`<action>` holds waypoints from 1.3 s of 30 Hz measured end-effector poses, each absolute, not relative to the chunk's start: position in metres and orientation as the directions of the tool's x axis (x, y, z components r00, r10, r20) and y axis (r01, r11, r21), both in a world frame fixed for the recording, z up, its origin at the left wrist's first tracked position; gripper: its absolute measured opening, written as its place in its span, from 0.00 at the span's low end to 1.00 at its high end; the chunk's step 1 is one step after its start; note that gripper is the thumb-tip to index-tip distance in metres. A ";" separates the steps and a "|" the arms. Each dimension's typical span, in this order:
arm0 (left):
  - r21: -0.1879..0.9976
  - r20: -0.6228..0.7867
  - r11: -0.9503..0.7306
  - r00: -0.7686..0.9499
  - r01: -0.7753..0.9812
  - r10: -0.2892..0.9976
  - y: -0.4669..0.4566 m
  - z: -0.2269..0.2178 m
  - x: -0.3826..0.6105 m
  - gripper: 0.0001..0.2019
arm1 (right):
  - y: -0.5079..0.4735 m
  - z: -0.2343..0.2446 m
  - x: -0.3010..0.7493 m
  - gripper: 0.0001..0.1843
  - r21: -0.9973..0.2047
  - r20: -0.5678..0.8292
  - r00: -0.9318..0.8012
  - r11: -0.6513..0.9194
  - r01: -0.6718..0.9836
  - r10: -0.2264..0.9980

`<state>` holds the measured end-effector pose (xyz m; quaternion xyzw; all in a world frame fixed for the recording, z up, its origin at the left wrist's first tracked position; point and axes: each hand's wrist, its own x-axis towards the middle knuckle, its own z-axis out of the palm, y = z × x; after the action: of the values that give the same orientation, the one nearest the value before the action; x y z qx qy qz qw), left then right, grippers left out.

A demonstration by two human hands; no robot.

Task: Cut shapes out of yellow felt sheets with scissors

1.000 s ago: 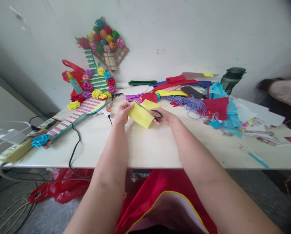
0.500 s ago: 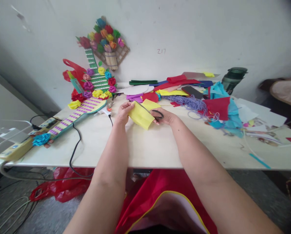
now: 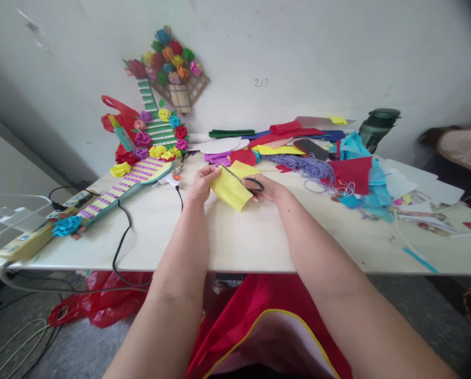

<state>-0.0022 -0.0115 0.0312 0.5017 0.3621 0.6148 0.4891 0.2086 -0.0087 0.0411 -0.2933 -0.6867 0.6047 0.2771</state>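
Observation:
A sheet of yellow paper (image 3: 232,193) is held above the table by my left hand (image 3: 204,181), thumb and fingers pinched on its left end. My right hand (image 3: 270,189) grips a pair of black-handled scissors (image 3: 254,184) by the finger loops. The grey blades run diagonally along the paper's upper edge, with their tips close to my left fingers. Behind the blades another part of yellow paper (image 3: 243,168) shows; whether it is joined to the front part, I cannot tell. My right fingertips are partly hidden behind the handles.
To the left lies a guitar-shaped craft (image 3: 122,181) with paper flowers, beside a power strip (image 3: 26,242) with cables. Coloured paper (image 3: 280,150), purple yarn (image 3: 300,167) and a dark phone (image 3: 311,149) lie behind. A dark green bottle (image 3: 377,129) stands at the back right.
The front part of the yellow paper has shifted slightly right and down. The scissors have moved only a little, and their blade tips show more clearly near my left fingers.

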 end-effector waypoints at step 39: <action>0.945 0.235 -0.226 0.011 -0.234 0.972 -0.013 0.031 0.002 0.16 | -0.017 0.047 0.204 0.19 -0.994 0.016 -0.628 0.079 0.073 0.778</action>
<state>0.0022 -0.0131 0.0310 0.5031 0.3665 0.6000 0.5026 0.2040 -0.0174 0.0470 -0.3159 -0.6733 0.6004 0.2939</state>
